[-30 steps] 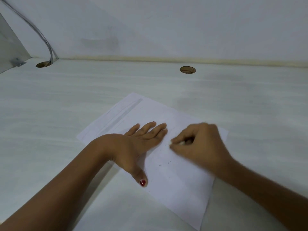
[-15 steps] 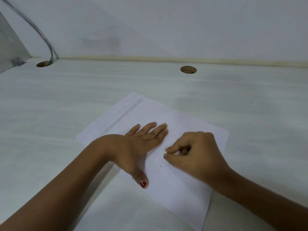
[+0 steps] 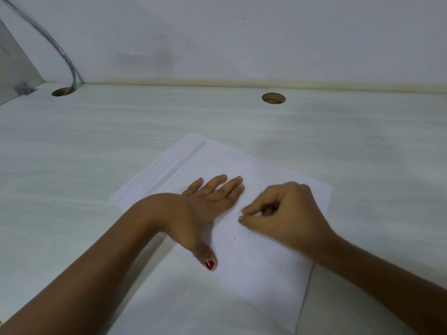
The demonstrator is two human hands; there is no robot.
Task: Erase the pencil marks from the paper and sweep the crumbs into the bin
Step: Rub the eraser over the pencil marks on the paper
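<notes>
A white sheet of paper (image 3: pixel 261 269) lies at an angle on the pale desk. My left hand (image 3: pixel 205 204) presses flat on its middle, fingers straight and thumb spread toward me. Just to its right, my right hand (image 3: pixel 285 213) is curled and pinches a small white eraser (image 3: pixel 257 214) against the sheet; only a sliver of the eraser shows between thumb and fingers. A few tiny dark crumbs (image 3: pixel 235 238) dot the paper near my hands. Pencil marks are too faint to make out. No bin is in view.
The pale desk (image 3: pixel 96 153) meets a white wall at the back. Two round cable holes sit near the wall, one at the left (image 3: pixel 62 91) with a grey cable (image 3: pixel 65 56) running into it, one at centre (image 3: pixel 273 98). A grey panel (image 3: pixel 14 68) stands far left.
My right hand slid with the eraser toward me and left over the paper, then back a little to the right. My left hand stayed pressed in place.
</notes>
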